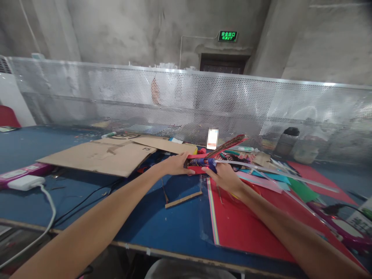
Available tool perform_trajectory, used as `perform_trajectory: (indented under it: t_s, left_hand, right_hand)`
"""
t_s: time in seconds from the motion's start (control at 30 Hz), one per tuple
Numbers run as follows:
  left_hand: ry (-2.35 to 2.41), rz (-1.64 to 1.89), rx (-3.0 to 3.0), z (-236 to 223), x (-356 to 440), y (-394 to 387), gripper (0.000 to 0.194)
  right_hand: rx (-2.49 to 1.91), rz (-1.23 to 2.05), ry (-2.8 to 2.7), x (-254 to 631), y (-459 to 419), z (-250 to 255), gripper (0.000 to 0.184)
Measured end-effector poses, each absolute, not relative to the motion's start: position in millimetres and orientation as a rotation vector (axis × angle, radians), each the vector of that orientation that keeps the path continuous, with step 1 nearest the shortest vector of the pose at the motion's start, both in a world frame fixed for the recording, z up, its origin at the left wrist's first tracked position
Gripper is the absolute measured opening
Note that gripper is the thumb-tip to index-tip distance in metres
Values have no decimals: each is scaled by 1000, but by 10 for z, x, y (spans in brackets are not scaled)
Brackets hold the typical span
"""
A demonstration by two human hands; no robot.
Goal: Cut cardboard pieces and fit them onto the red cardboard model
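Both my arms reach out over a blue table (pixel 162 217). My left hand (pixel 176 164) is closed round the near end of a red rolled bundle (pixel 200 159) with a dark blue wrap and patterned strips fanning out to the upper right (pixel 229 144). My right hand (pixel 223 175) pinches the same bundle from the right side, thumb on the blue wrap. The bundle lies just above the tabletop, over a stack of coloured paper sheets (pixel 261 182).
Flattened brown cardboard (pixel 99 157) lies at the left. A red sheet in clear film (pixel 247 224) covers the near right. A thin wooden strip (pixel 183 199) rests near the middle. A white charger with cable (pixel 26 182) sits at the left edge. A perforated metal screen (pixel 186 104) bounds the far side.
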State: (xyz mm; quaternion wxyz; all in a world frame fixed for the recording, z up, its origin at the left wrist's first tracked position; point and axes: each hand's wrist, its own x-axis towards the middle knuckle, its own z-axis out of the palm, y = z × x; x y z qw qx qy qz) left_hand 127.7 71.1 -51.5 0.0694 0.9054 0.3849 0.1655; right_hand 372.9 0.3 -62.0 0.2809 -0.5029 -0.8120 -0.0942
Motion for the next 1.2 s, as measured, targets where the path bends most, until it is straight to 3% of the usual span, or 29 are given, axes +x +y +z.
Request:
perform_trajectory:
  t_s: [1.2]
  left_hand:
    - [1212, 429, 2717, -492, 1278, 692, 86]
  right_hand:
    - [-1403, -326, -2204, 3702, -35, -568, 42]
